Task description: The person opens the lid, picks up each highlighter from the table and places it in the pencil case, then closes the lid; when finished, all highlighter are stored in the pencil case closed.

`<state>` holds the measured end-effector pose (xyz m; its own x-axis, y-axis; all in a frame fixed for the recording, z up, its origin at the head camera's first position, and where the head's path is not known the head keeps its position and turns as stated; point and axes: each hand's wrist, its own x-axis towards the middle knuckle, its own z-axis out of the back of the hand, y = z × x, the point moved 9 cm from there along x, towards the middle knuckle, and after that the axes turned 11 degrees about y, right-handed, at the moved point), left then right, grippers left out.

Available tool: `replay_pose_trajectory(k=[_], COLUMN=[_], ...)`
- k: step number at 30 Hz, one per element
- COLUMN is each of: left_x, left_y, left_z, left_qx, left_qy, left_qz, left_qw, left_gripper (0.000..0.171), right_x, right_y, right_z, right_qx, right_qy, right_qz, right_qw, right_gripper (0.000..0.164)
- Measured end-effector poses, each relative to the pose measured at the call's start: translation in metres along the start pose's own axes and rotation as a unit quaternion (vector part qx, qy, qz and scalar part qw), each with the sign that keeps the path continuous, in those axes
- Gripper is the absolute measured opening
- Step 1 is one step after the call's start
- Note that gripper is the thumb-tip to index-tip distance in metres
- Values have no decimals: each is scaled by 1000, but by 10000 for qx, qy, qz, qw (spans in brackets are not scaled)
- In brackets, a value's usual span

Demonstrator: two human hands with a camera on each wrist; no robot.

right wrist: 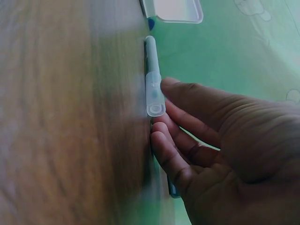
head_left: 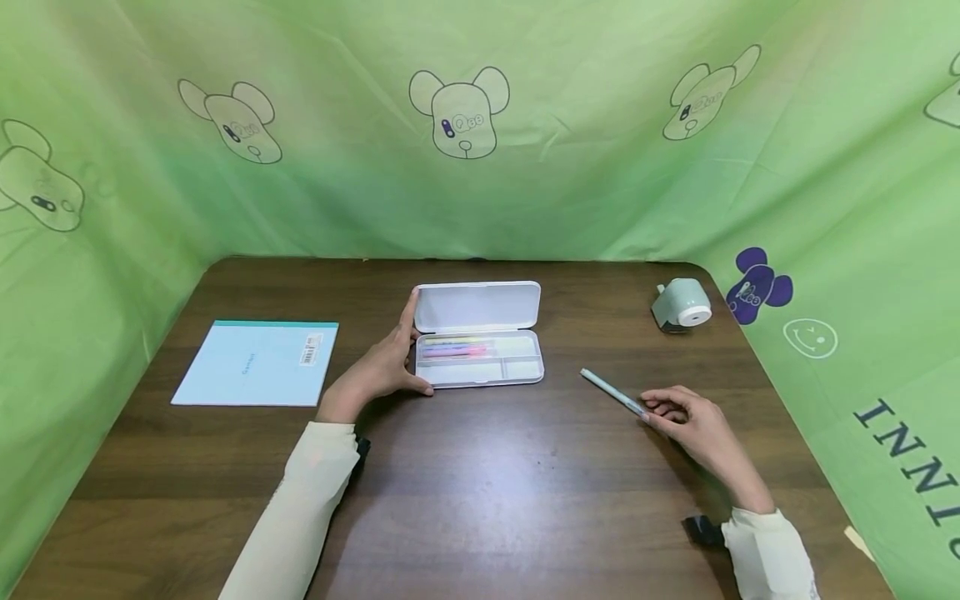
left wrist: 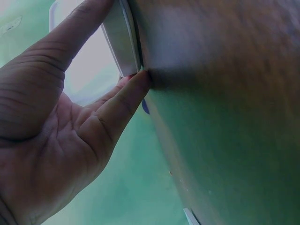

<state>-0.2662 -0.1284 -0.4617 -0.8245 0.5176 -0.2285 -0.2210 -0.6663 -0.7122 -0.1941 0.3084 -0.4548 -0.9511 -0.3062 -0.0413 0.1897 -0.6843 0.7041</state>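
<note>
A white pencil case point(head_left: 522, 368) lies with its lid point(head_left: 477, 307) raised on the far side, and several colored pens point(head_left: 453, 350) sit in its back left compartment. My left hand point(head_left: 381, 367) holds the case by its left end, thumb at the front corner and fingers towards the back. In the left wrist view, the thumb and fingers span the case's end point(left wrist: 121, 40). To the right, my right hand point(head_left: 697, 425) pinches a slim pale blue pen point(head_left: 611, 390) near its closer end. A translucent cap point(right wrist: 155, 96) covers that end in the right wrist view.
On the left lies a light blue notebook point(head_left: 255, 367) with a barcode label. A pale green pencil sharpener point(head_left: 681, 302) stands at the back right of the wooden table point(head_left: 480, 500). Green printed cloth point(head_left: 570, 183) hangs behind the table and along both sides.
</note>
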Motion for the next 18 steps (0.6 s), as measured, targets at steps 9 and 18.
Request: replay_pose_trajectory(k=[9,18], left_x=[-1,-1], left_y=[-3,-4], left_z=[0,-1], left_qx=[-88,-108], left_qy=[30,48], left_qz=[117,155], left_qw=[9999,9998], left_gripper=[158,158], right_x=[4,15], right_y=[-1,5], right_z=[-4,1], right_qx=[-445,-408], right_qy=[265,-276], right_qz=[-328,-157], right_qw=[9981,9987], right_gripper=[14,11])
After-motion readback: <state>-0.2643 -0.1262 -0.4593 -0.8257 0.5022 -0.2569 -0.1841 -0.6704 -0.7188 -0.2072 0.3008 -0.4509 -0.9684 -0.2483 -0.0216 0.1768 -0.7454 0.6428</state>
